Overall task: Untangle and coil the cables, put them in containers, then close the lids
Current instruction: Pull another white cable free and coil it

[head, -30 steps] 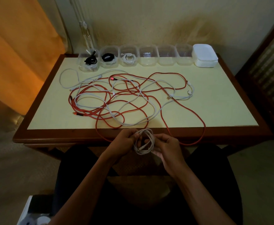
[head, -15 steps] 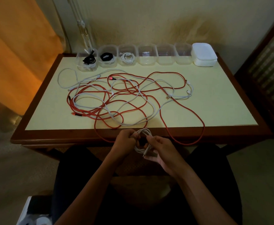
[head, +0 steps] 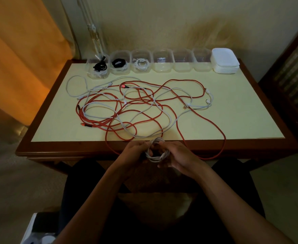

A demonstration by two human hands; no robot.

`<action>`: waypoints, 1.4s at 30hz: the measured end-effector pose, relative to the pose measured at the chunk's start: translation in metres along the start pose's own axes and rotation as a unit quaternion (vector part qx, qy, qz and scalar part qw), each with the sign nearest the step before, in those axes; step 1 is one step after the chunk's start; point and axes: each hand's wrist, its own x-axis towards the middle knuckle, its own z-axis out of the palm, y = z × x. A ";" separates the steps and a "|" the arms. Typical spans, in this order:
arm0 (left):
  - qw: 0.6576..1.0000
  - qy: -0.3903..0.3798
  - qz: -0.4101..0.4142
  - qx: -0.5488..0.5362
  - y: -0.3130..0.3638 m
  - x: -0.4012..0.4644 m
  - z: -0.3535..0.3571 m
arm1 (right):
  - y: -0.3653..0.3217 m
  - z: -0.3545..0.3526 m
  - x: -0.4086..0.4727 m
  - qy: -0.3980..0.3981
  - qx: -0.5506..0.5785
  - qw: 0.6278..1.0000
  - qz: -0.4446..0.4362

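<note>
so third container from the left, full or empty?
Not empty: the third container holds one coiled white cable and has no lid on; the lids sit stacked at the row's right end.

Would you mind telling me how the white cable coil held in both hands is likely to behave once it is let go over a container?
The white cable coil probably springs open if released: both the left hand and right hand grip it to keep its loops together. It looks floppy and light, like the white cables draped limply on the table. It seems unlikely to roll.
</note>
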 end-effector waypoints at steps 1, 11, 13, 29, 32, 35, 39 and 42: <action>1.000 0.009 -0.001 -0.006 0.001 0.001 -0.002 | -0.003 0.000 0.002 0.005 -0.018 1.000 0.001; 0.993 0.072 0.036 0.087 0.044 0.029 -0.014 | -0.063 -0.009 0.033 0.147 -0.350 0.910 -0.165; 0.989 0.060 0.041 0.129 0.053 0.040 -0.017 | -0.071 -0.015 0.043 0.155 -0.350 0.908 -0.173; 0.702 0.185 0.183 0.663 0.125 0.206 -0.097 | -0.194 -0.104 0.146 0.245 -0.507 0.796 -0.222; 0.711 0.132 0.083 0.686 0.115 0.229 -0.102 | -0.211 -0.115 0.173 0.291 -0.477 0.800 -0.219; 0.705 0.135 0.085 0.691 0.089 0.235 -0.104 | -0.227 -0.125 0.202 0.338 -0.432 0.810 -0.209; 0.694 0.179 0.156 0.680 0.074 0.232 -0.108 | -0.250 -0.132 0.243 0.369 -0.405 0.811 -0.203; 0.694 0.190 0.159 0.676 0.076 0.236 -0.107 | -0.266 -0.131 0.272 0.411 -0.311 0.836 -0.190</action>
